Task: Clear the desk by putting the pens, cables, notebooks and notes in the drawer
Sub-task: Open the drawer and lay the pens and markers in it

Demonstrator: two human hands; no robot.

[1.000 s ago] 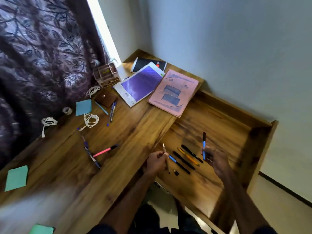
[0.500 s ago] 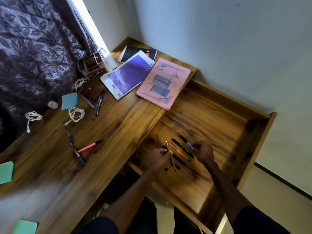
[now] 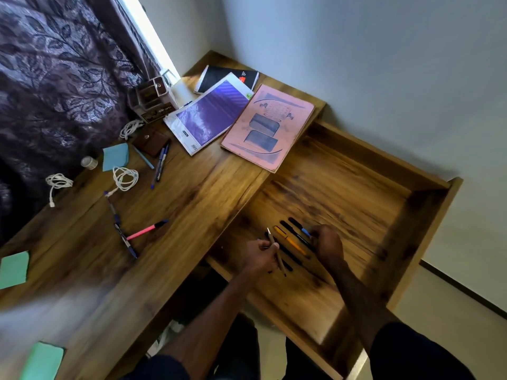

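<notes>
The grip of the right hand (image 3: 327, 245) is pinched on the end of a blue-banded pen (image 3: 300, 229), which is held low over the floor of the open drawer (image 3: 439, 187). It cannot be told whether the pen touches the wood. Just beside it, an orange pen (image 3: 292, 242) and several black pens (image 3: 290, 231) are laid in a row in the drawer's near part. The grip of the left hand (image 3: 259, 255) is pinched on a tan pen (image 3: 275, 253) at the drawer's left edge.

The step is judged to be the laying down of these two pens. It is best done by lowering each one parallel to the row, so that none is knocked or set rolling.

On the surface (image 3: 197, 204) left of the drawer, a pink pen (image 3: 146, 229), blue pens (image 3: 160, 165), white cables (image 3: 124, 178) and sticky notes (image 3: 115, 156) are seen. At the drawer's far-left corner lie a pink notebook (image 3: 267, 127), which overhangs the drawer, and a purple notebook (image 3: 211, 113).

Print on the purple notebook's border and a label on the organiser (image 3: 153, 100) are too small to be read.
</notes>
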